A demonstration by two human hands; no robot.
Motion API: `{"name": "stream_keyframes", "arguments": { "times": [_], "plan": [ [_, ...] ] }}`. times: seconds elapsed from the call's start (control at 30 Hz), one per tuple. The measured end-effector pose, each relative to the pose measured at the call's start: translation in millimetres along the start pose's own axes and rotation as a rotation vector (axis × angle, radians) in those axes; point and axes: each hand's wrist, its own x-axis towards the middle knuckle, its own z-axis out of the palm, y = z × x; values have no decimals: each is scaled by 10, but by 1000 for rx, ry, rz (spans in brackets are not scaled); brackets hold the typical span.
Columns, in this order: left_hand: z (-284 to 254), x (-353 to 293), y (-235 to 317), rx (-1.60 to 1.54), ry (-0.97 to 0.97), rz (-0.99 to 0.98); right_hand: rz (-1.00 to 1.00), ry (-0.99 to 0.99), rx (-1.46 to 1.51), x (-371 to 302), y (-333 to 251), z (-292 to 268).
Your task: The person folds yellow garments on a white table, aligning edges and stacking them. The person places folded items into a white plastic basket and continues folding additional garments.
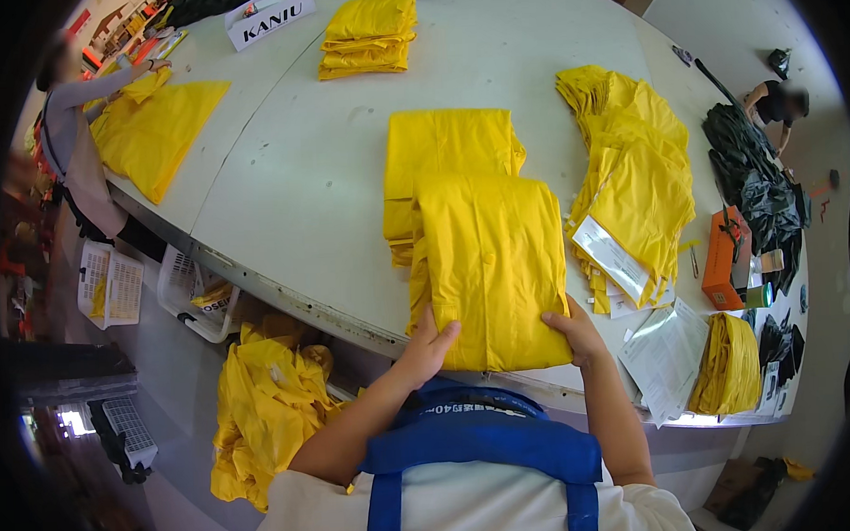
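White table (290, 167) toward twelve o'clock. My left hand (431, 348) and right hand (577, 333) hold the folded yellow garment (495, 263); slack risks unfolding.

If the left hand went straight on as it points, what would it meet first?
Likely the folded yellow garment, which the left hand touches at its near left side; depth beneath is unclear.

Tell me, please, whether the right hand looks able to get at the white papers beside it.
Probably yes, once it lets go: the right hand holds the folded yellow garment, but the white papers lie on the table just to its right, and nothing seems to stand between.
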Motion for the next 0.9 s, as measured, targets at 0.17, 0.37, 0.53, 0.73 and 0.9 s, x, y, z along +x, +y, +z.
{"name": "stream_keyframes", "arguments": {
  "times": [0.17, 0.37, 0.53, 0.73, 0.9],
  "plan": [
    [-257, 468, -116, 302, 383, 29, -24, -41, 198, 92, 244, -172],
    [-431, 698, -133, 71, 59, -159, -43, -45, 250, 111, 314, -143],
    [-233, 558, -101, -909, -126, -521, -78, 37, 52, 267, 343, -96],
    [-156, 463, -41, -611, -258, -370, 12, -142, 68, 405, 220, -244],
    [1, 409, 115, -693, -326, -384, 78, -239, 163, 445, 258, -516]
  ]
}}
